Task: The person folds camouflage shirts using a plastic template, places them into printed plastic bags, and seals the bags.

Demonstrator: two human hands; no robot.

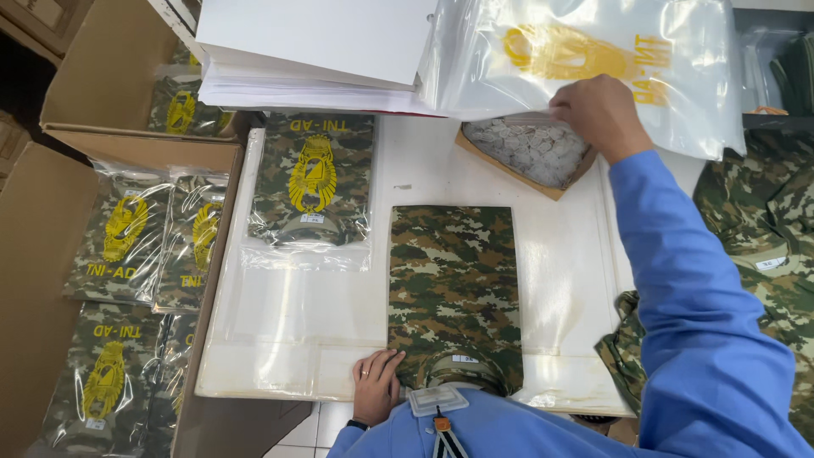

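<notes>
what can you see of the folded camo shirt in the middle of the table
The folded camouflage shirt is a neat upright rectangle of green, brown and tan pixel-pattern cloth, unbagged, lying flat on the white table. Its collar, with a small white label, points toward the person. The left hand rests at its near left corner; the right hand is away at a clear bag.

White worktable (288, 331) under bright light, brown cardboard boxes (34, 254) alongside, pale tiled floor (301, 432) below.

I see my left hand (376, 383) pressing flat beside the folded camouflage shirt (454, 288) on the white table (297, 322), while my right hand (599, 113) reaches the small box of white packets (530, 153) under a clear printed bag (593, 59).
</notes>
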